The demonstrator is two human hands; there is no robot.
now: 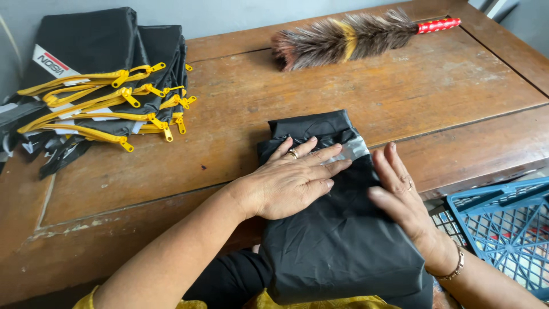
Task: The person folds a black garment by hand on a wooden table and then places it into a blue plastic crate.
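- The left hand [291,180] lies flat over the folded black fabric [343,240], so the cloth beneath the palm is hidden.
- The fabric's near end runs off the bottom edge.
- The right hand [403,200] covers the fabric's right edge; its palm side can't be seen.
- The blue plastic crate [503,229] is cut by the right edge, its contents too blurred to tell.
- The stack of black covers with yellow zippers [97,86] is cut off at the left edge.
- The feather duster [349,37] has its handle tip nearly at the top edge.

Ringed left hand [289,183], braceleted right hand [403,203].
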